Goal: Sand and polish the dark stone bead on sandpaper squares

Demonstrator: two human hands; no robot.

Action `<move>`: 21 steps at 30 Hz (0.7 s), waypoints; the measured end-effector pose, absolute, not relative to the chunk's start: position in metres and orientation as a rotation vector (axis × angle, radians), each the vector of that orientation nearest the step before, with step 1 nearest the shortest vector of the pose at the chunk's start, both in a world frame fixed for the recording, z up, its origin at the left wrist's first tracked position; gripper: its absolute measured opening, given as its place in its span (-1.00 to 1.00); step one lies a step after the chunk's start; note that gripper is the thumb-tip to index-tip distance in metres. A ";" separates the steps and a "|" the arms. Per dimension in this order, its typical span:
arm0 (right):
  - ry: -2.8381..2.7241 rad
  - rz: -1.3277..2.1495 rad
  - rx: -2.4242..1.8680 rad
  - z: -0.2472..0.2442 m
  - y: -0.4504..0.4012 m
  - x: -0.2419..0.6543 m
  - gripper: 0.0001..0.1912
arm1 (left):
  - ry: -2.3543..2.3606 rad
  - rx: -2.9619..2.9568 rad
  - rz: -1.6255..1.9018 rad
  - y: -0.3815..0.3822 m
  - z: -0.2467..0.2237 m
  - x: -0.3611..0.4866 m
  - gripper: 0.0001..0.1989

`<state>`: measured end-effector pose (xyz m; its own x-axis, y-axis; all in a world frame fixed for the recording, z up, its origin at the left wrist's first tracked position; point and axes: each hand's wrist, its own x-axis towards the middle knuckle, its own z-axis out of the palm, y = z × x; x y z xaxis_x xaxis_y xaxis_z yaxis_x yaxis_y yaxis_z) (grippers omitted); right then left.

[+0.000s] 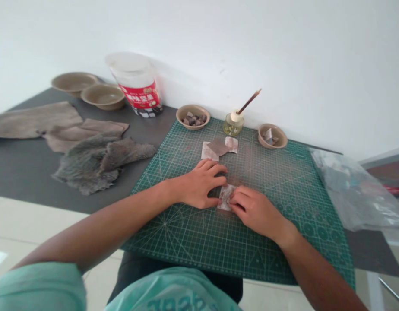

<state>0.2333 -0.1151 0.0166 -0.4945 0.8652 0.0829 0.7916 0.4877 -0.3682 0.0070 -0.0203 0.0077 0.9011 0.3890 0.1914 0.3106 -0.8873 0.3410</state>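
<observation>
Left hand (199,185) rested half-spread, thumb at edge of pale patch (225,198); right hand (256,210) curled over patch, grip unclear.

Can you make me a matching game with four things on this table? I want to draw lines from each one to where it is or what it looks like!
Things:
1. Small pale piece
2. Big tub
3. Cutting mat
4. Little glass jar

Clues:
A. Green, with lots of pale lines
B. Has a brown stick poking out of its top
C. Between the left hand and the right hand
D. Wears a red label

Right pairs: 1-C, 2-D, 3-A, 4-B
</observation>
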 end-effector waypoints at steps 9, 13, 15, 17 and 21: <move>-2.593 0.524 -1.259 0.022 -0.114 0.242 -0.91 | 0.573 2.751 0.355 -0.024 0.007 0.005 -0.45; -2.499 0.374 -1.455 0.022 -0.110 0.244 -0.89 | 0.592 2.751 0.352 -0.023 0.007 0.006 -0.45; -2.580 0.508 -1.346 0.023 -0.109 0.243 -0.89 | 0.590 2.752 0.350 -0.023 0.007 0.006 -0.45; -2.627 0.550 -1.235 0.022 -0.109 0.242 -0.90 | 0.576 2.756 0.345 -0.023 0.007 0.005 -0.45; -2.462 0.427 -1.447 0.021 -0.108 0.241 -0.90 | 0.575 2.760 0.340 -0.023 0.006 0.004 -0.44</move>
